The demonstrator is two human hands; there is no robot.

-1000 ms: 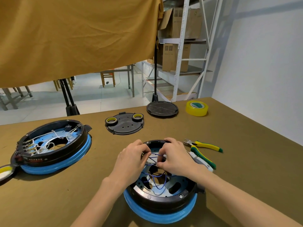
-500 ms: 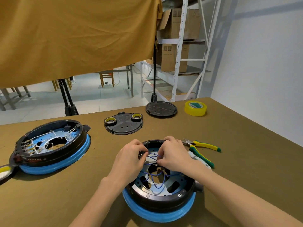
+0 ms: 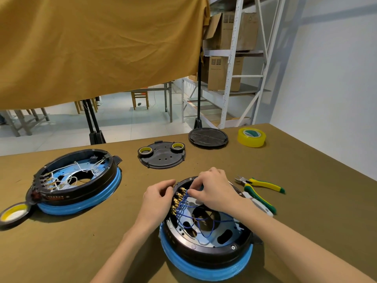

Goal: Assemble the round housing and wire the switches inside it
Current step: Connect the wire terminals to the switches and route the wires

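My right hand (image 3: 214, 190) pinches the blue wires (image 3: 189, 209) at the brass terminals (image 3: 177, 198); my left hand (image 3: 158, 198) grips the round housing (image 3: 204, 248) rim at nine o'clock. Since a second ago the hands have parted, uncovering the terminal row, so I judge wiring is under way. Cutters (image 3: 260, 185) lie at two o'clock.

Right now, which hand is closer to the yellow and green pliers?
Right. The right hand is over the housing's far rim, just left of the pliers. The left hand is on the housing's far side from them.
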